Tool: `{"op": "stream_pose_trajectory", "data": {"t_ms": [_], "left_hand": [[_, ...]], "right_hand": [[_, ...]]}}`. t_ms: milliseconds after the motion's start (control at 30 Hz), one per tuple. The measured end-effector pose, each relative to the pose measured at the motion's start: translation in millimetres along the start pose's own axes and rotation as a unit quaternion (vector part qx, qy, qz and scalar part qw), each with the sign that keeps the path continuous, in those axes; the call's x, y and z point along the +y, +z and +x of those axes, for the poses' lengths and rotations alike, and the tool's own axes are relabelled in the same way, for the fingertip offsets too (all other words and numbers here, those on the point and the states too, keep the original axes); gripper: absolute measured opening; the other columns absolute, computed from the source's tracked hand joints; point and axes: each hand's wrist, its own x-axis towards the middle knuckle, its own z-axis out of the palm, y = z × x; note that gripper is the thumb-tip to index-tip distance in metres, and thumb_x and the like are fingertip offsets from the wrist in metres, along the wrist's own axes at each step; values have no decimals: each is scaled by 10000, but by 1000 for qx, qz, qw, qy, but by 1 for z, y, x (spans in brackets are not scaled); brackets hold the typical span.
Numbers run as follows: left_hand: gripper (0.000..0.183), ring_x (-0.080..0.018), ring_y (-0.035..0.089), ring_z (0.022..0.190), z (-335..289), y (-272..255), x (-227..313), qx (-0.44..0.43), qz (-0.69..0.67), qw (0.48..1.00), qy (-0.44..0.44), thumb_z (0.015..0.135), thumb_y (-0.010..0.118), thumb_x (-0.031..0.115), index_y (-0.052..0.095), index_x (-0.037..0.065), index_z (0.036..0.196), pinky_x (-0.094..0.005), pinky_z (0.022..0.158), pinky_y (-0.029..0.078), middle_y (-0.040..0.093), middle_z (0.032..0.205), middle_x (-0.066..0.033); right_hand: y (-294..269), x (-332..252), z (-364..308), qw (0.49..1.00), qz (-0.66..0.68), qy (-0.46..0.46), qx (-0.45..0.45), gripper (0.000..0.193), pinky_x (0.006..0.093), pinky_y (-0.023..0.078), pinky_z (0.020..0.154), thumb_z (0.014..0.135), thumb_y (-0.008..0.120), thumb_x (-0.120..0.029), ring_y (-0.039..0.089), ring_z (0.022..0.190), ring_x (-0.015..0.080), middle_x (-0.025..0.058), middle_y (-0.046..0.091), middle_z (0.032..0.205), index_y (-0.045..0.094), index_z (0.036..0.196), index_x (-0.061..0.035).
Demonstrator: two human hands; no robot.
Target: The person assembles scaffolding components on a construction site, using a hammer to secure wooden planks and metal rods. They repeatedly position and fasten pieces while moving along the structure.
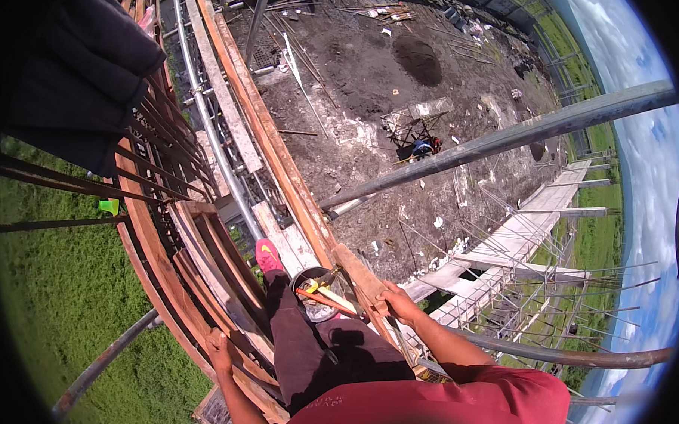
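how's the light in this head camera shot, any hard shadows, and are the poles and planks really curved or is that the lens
Head view: bright direct sun, crisp dark shadows on the dirt ground below; the long plank and steel pole bow toward the rim, which is fisheye distortion; black corners frame the picture; the left hand and right hand look sharp.

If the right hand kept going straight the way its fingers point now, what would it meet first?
The right hand already grips the reddish wooden plank, fingers pointing left. Straight on, it would probably reach the round dark metal bucket of tools first; depth is unclear.
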Motion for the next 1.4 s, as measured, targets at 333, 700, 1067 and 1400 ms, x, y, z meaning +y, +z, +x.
{"op": "stream_pose_trajectory", "data": {"t_ms": [333, 700, 1067, 1400], "left_hand": [[654, -332, 606, 1174, -58, 19, -40, 30, 35, 999, -18, 870, 716, 404, 484, 16, 1343, -399, 1007, 454, 636, 1223, -224], [718, -455, 502, 1238, -121, 32, -118, 16, 211, 960, -181, 831, 743, 396, 432, 51, 1379, -485, 1048, 415, 561, 1300, -272], [484, -461, 507, 1148, -73, 84, -133, 141, 349, 909, -178, 864, 658, 241, 463, 77, 1276, -567, 872, 500, 551, 1139, -290], [648, -457, 552, 1134, -57, 96, -155, 164, 394, 894, -137, 897, 603, 186, 307, 8, 1444, -510, 982, 448, 526, 1268, -302]], "right_hand": [[20, -12, -11, 997, -30, 28, -67, 631, 410, 574, 714, 819, 583, -190, 683, 953, 360, 152, 613, 1183, 419, 1420, -93], [21, -25, -5, 990, -118, 26, -72, 686, 427, 553, 779, 815, 620, -257, 665, 1037, 379, 157, 580, 1253, 399, 1443, -91], [35, -37, -4, 985, -148, 14, -89, 707, 466, 548, 808, 797, 617, -223, 651, 1048, 354, 135, 557, 1271, 399, 1463, -131], [44, -28, -16, 992, -80, 12, -100, 712, 404, 571, 781, 812, 584, -217, 660, 1052, 386, 192, 558, 1300, 351, 1470, -75]]}}
